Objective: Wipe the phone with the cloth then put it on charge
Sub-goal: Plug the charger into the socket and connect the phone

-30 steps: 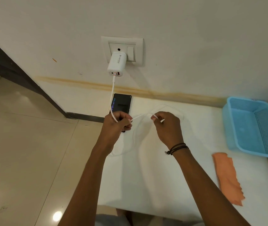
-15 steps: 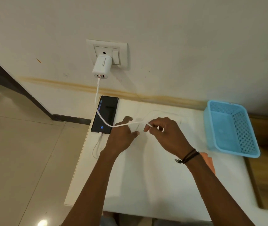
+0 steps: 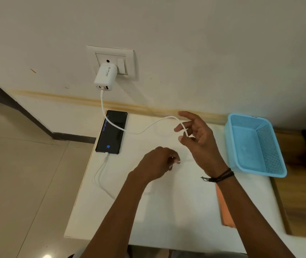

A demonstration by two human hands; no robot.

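Note:
The black phone [image 3: 111, 134] lies flat at the far left corner of the white table [image 3: 167, 211], its screen lit with a small blue icon. A white charging cable [image 3: 139, 131] is plugged into its near end. The cable runs from the white adapter [image 3: 104, 77] in the wall socket, crosses over the phone and rises to my right hand [image 3: 198, 138]. That hand is lifted with its fingers spread, and the cable is caught between them. My left hand [image 3: 157, 162] hovers low over the table with its fingers curled and nothing visible in them. The orange cloth [image 3: 224, 207] lies partly hidden under my right forearm.
A blue perforated plastic basket [image 3: 276, 164] stands empty at the table's far right. The wall runs along the table's far edge. Tiled floor [image 3: 27, 183] lies to the left and a wooden surface [image 3: 304, 192] to the right. A loop of cable lies by the table's left edge.
My left hand has let go of the cable and drawn back from the phone. My right hand has lifted up and to the right with the cable, and its fingers have spread.

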